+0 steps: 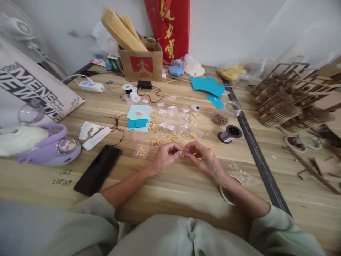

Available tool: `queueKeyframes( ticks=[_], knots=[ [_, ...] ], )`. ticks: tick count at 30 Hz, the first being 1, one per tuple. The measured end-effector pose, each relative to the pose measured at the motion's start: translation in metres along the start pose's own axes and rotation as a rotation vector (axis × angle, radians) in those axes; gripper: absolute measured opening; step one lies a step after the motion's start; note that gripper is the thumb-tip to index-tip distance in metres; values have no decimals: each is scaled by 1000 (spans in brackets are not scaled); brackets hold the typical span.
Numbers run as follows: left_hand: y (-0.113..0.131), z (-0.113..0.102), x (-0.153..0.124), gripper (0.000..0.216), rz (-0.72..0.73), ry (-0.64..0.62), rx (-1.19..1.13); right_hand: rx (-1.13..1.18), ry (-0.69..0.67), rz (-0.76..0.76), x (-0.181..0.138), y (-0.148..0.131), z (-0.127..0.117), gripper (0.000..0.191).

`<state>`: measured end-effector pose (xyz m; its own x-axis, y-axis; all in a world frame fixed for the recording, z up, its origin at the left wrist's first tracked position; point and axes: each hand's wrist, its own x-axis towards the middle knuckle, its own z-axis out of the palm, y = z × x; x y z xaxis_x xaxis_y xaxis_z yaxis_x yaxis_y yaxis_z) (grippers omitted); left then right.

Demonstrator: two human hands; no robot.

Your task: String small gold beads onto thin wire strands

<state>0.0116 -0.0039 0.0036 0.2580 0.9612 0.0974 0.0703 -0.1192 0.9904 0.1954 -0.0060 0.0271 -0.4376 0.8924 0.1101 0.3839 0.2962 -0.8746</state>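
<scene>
My left hand and my right hand meet over the middle of the wooden table, fingertips pinched almost together. Whatever sits between the fingers is too small to make out, though a faint thin strand seems to hang below the left one. Just beyond the hands lie small gold-coloured pieces and a heap of gold beads. Left of them rests a clear bag of gold beads. Farther back are small bags of silver-coloured pieces. A spool of fine wire stands to the right.
A black phone lies left of my left forearm, near a purple-and-white bottle. A white ring lies under my right forearm. Brown slatted wooden pieces pile up at right. A cardboard box stands at the back.
</scene>
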Motion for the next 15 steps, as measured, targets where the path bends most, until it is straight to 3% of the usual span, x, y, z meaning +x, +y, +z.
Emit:
queueKeyframes(
  ticks=[15],
  knots=[
    [4,0,0,19,-182,-63,-208,-57,-16,-53,1,3,-1,17]
  ],
)
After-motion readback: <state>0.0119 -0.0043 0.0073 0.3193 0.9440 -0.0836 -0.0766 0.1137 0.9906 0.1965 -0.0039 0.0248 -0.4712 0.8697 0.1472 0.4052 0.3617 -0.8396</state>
